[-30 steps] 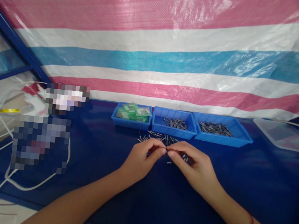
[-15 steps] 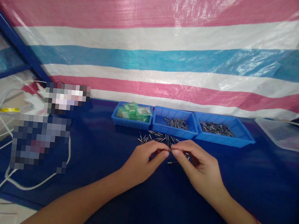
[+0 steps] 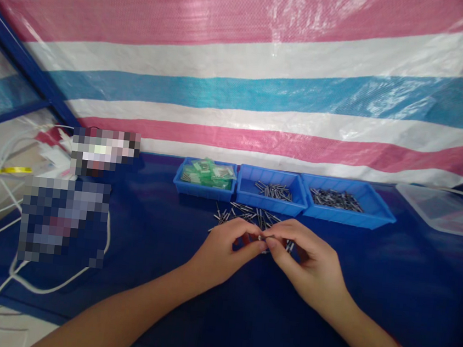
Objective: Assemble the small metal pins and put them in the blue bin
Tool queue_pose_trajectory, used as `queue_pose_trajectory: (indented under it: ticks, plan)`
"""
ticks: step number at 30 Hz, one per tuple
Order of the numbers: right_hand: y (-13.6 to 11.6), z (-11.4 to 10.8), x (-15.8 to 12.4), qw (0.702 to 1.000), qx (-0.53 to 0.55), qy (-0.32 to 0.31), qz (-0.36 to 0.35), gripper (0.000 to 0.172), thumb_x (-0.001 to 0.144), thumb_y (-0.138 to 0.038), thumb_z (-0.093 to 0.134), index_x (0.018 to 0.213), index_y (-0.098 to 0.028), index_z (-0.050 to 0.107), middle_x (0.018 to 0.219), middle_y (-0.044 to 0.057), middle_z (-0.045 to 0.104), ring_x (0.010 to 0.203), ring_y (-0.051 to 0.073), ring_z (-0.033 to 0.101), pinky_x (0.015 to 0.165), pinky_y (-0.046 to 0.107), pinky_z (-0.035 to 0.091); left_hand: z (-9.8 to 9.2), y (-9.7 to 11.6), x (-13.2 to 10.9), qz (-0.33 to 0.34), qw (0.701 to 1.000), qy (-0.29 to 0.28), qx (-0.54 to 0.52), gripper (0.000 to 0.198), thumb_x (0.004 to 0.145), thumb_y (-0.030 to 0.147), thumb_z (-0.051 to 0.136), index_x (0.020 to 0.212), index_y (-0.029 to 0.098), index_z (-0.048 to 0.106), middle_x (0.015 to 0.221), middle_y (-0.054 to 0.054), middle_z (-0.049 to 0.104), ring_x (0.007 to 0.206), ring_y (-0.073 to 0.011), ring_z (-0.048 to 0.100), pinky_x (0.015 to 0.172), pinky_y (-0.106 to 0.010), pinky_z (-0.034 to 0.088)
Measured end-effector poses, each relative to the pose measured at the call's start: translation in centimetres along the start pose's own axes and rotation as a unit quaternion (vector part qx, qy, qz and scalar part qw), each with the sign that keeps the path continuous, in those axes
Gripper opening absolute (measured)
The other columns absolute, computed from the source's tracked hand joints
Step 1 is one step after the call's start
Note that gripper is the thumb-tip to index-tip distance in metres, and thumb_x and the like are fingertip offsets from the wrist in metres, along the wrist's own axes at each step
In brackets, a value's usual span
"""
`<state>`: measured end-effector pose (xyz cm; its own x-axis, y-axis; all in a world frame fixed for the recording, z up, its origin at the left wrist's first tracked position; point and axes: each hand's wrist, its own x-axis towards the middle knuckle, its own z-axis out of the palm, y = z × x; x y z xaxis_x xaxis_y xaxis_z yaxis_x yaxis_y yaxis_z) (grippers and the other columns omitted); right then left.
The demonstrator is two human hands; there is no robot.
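Observation:
My left hand (image 3: 219, 252) and my right hand (image 3: 315, 268) meet at the fingertips above the blue tabletop, each with thumb and forefinger pinched. Between the fingertips is a small metal piece (image 3: 263, 238), mostly covered, so its exact shape cannot be made out. Just beyond the hands lies a loose pile of thin metal pins (image 3: 248, 213), pointing various ways and partly hidden by my fingers.
Behind the pile stand three blue bins: one with green packets (image 3: 204, 173), one with metal pins (image 3: 275, 191), one with darker small metal parts (image 3: 336, 199). At right is a clear plastic lid or tray (image 3: 438, 209). White cables (image 3: 43, 290) run along the left.
Both hands stay together with fingertips touching and have shifted slightly. The small piece between them shows a little more now. The bins have not moved.

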<state>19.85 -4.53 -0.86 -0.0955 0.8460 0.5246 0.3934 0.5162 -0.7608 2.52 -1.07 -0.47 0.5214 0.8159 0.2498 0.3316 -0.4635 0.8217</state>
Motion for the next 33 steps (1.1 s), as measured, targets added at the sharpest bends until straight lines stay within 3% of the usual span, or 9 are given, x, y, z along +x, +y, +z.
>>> queue_pose_trajectory:
  ticks: [6, 12, 15, 17, 19, 21, 25, 33]
  plan:
    - [0.0, -0.4, 0.2, 1.000, -0.025, -0.004, -0.002, 0.009, 0.087, -0.021, 0.057, 0.090, -0.024, 0.064, 0.083, 0.003, 0.064, 0.073, 0.016, 0.060, 0.064, 0.030, 0.049, -0.4, 0.2, 0.0, 0.005, 0.999, 0.036, -0.017, 0.014, 0.085, 0.030, 0.062, 0.087, 0.017, 0.065, 0.084, -0.002, 0.065, 0.074, -0.0127, 0.057, 0.066, -0.023, 0.043]
    - [0.6, -0.8, 0.7, 0.996, -0.061, -0.066, 0.000, 0.012, 0.089, -0.026, 0.054, 0.088, -0.023, 0.066, 0.085, 0.004, 0.067, 0.079, 0.018, 0.063, 0.070, 0.031, 0.050, -0.7, 0.4, -0.1, 0.003, 0.998, 0.055, -0.009, 0.016, 0.086, 0.031, 0.061, 0.091, 0.016, 0.063, 0.084, -0.002, 0.065, 0.073, -0.0127, 0.058, 0.067, -0.023, 0.044]
    - [1.6, -2.4, 1.3, 0.993, -0.113, 0.006, 0.023, 0.014, 0.088, -0.030, 0.056, 0.085, -0.022, 0.067, 0.087, 0.005, 0.069, 0.080, 0.019, 0.063, 0.072, 0.031, 0.048, -1.0, 0.1, -0.1, 0.017, 0.998, 0.039, 0.034, 0.023, 0.087, 0.031, 0.060, 0.104, 0.017, 0.061, 0.088, -0.003, 0.066, 0.077, -0.0137, 0.060, 0.072, -0.025, 0.045]
    - [2.5, -4.2, 1.9, 0.979, -0.177, 0.089, 0.051, 0.017, 0.086, -0.033, 0.058, 0.083, -0.020, 0.068, 0.084, 0.005, 0.069, 0.076, 0.019, 0.062, 0.069, 0.030, 0.047, -1.3, -0.1, -0.1, 0.036, 0.995, 0.020, 0.094, 0.023, 0.087, 0.031, 0.059, 0.106, 0.017, 0.061, 0.092, -0.004, 0.067, 0.084, -0.0159, 0.060, 0.078, -0.028, 0.044]
    - [3.6, -6.4, 2.5, 0.946, -0.263, 0.172, 0.082, 0.019, 0.083, -0.035, 0.060, 0.082, -0.019, 0.069, 0.080, 0.006, 0.069, 0.071, 0.018, 0.061, 0.067, 0.029, 0.045, -1.6, -0.3, -0.1, 0.053, 0.986, -0.003, 0.161, 0.018, 0.089, 0.029, 0.057, 0.102, 0.019, 0.063, 0.097, -0.004, 0.068, 0.090, -0.0179, 0.060, 0.081, -0.031, 0.041]
    - [4.6, -8.4, 2.9, 0.907, -0.356, 0.194, 0.114, 0.019, 0.082, -0.035, 0.061, 0.081, -0.018, 0.069, 0.075, 0.005, 0.068, 0.067, 0.017, 0.059, 0.064, 0.029, 0.042, -1.9, -0.5, 0.0, 0.057, 0.975, -0.024, 0.213, 0.016, 0.090, 0.028, 0.054, 0.098, 0.020, 0.065, 0.099, -0.003, 0.068, 0.092, -0.0188, 0.059, 0.080, -0.032, 0.039]
    - [6.2, -10.6, 3.3, 0.862, -0.467, 0.162, 0.117, 0.019, 0.080, -0.033, 0.060, 0.080, -0.017, 0.070, 0.075, 0.006, 0.069, 0.067, 0.018, 0.058, 0.062, 0.029, 0.038, -2.1, -0.8, 0.1, 0.049, 0.964, -0.045, 0.256, 0.018, 0.092, 0.028, 0.050, 0.098, 0.020, 0.066, 0.100, -0.003, 0.068, 0.091, -0.0190, 0.057, 0.077, -0.033, 0.037]
    - [7.9, -9.6, 3.7, 0.848, -0.503, 0.128, 0.108, 0.027, 0.083, -0.038, 0.056, 0.079, -0.016, 0.072, 0.077, 0.009, 0.070, 0.073, 0.021, 0.057, 0.061, 0.031, 0.025, -1.8, -0.9, 0.0, 0.045, 0.954, -0.075, 0.288, 0.021, 0.093, 0.030, 0.048, 0.099, 0.021, 0.066, 0.101, -0.003, 0.066, 0.094, -0.0199, 0.055, 0.079, -0.034, 0.037]
